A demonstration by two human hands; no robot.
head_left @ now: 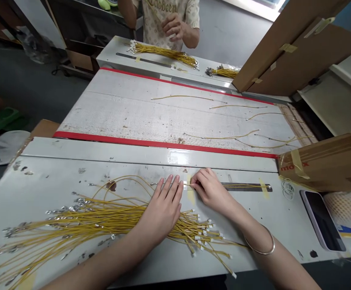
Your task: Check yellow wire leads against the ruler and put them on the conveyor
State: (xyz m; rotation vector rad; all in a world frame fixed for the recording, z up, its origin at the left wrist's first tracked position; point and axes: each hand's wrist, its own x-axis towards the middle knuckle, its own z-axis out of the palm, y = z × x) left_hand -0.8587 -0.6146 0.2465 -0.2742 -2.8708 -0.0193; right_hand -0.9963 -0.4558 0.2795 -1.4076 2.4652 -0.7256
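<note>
Two hands (187, 197) on yellow wires (81, 221)

Factory assembly line: conveyor belt (151, 117), bundled yellow wires (81, 221), cardboard cartons (329, 161).

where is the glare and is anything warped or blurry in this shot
Head view: a bright glare patch sits on the metal bench by the red belt edge; straight edges bow toward the corners, wide-lens warp; the left hand, right hand and yellow wires look sharp, and shadows under them are soft.
</note>
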